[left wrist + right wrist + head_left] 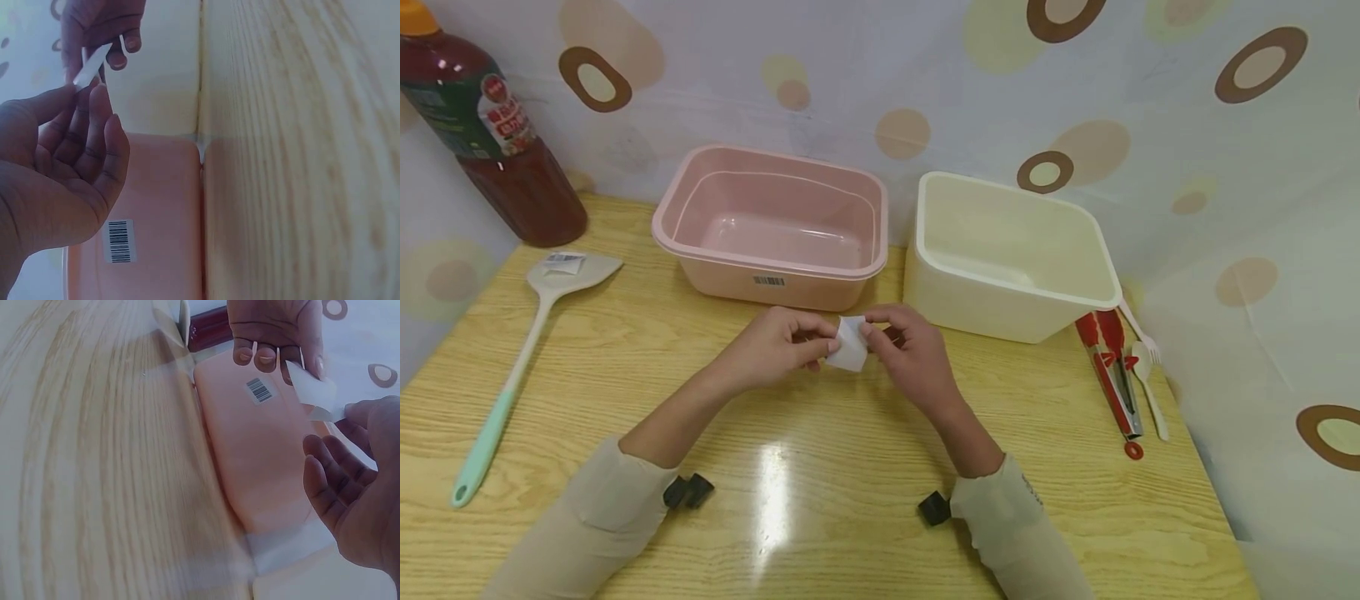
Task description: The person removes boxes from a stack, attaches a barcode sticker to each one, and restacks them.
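A small white piece of paper (850,344) with a crease is held up between both hands, over the table in front of the two bins. My left hand (782,346) pinches its left edge between thumb and forefinger. On the opposite edge, my right hand (910,350) pinches it the same way. In the left wrist view the paper (92,67) appears nearly edge-on, and the left hand's other fingers (94,134) curve loosely below. The right wrist view shows the paper (312,390) bent, with a flap at its lower edge.
Behind the hands stand a pink bin (767,287) with a barcode label and a cream bin (1000,308). Leftward lie a spatula (508,392) with a paper packet (563,263) on its blade and a red drink bottle (512,158). Red tongs (1112,375), a spoon (1148,387) and a fork (1142,337) lie right.
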Demonstrator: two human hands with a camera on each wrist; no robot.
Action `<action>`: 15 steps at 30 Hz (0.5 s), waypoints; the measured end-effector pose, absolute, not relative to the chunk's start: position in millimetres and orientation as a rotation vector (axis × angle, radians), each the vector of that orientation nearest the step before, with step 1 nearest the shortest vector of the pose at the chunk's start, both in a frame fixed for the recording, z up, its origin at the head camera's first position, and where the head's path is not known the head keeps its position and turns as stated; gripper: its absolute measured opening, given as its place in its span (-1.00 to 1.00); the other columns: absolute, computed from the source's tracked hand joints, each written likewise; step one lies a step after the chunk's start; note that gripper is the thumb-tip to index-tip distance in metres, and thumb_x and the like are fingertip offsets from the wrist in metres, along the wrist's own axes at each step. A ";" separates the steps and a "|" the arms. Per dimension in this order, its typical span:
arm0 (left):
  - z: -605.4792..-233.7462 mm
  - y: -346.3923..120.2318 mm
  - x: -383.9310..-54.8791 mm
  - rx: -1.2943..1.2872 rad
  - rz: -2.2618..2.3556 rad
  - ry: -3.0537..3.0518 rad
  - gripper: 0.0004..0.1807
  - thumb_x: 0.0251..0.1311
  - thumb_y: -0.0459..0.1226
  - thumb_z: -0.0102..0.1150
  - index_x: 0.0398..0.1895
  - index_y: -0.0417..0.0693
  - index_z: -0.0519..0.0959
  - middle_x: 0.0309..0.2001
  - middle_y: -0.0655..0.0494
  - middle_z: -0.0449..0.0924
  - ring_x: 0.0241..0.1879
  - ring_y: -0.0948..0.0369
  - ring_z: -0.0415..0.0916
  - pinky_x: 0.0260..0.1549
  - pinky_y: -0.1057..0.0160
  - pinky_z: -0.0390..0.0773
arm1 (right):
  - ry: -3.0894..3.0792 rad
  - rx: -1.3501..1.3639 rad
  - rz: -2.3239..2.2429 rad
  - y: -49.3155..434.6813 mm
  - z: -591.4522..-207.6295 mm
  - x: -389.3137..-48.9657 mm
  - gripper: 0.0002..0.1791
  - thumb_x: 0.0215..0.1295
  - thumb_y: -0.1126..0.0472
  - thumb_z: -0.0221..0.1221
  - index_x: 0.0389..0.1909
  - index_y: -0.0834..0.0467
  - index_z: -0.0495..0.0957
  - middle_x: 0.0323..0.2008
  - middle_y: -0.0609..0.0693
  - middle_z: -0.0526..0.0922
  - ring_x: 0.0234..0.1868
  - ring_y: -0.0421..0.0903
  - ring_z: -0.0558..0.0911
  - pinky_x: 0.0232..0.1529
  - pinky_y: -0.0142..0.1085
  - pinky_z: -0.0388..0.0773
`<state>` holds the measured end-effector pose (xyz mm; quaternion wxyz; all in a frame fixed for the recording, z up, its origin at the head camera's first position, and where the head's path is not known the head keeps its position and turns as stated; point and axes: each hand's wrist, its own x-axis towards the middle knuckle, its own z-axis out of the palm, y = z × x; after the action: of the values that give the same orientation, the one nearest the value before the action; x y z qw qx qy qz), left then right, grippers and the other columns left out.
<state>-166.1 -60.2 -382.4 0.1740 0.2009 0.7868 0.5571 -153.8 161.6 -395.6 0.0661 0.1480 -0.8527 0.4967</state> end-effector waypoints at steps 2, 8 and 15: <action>-382.0 -60.1 -166.0 0.566 1.578 2.232 -0.78 0.39 -0.28 0.22 -0.04 -0.22 0.72 -0.20 -0.09 0.75 -0.33 0.06 0.69 -0.20 -0.03 0.71 | -2.559 0.446 1.518 162.5 -395.1 -154.1 -0.84 0.43 0.21 0.24 -0.11 0.19 0.70 -0.08 0.08 0.71 -0.32 -0.05 0.75 -0.31 -0.35 0.71; -381.9 -60.1 -165.8 0.550 1.574 2.234 -0.77 0.39 -0.27 0.22 -0.04 -0.22 0.72 -0.19 -0.09 0.75 -0.32 0.04 0.69 -0.19 -0.03 0.71 | -2.553 0.421 1.538 165.0 -391.1 -153.5 -0.84 0.43 0.23 0.23 -0.10 0.21 0.69 -0.08 0.10 0.69 -0.33 0.00 0.74 -0.31 -0.36 0.69; -383.3 -60.9 -167.4 0.525 1.598 2.202 -0.76 0.40 -0.27 0.21 -0.03 -0.24 0.71 -0.22 -0.07 0.75 -0.37 0.11 0.66 -0.19 0.04 0.71 | -2.547 0.354 1.560 170.7 -387.3 -155.6 -0.84 0.43 0.24 0.22 -0.09 0.22 0.68 -0.09 0.12 0.69 -0.32 0.20 0.71 -0.36 -0.37 0.65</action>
<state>-167.4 -60.9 -383.3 0.1844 0.1862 0.7811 0.5668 -155.6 170.7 -387.3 0.0667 0.1174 -0.8449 0.5176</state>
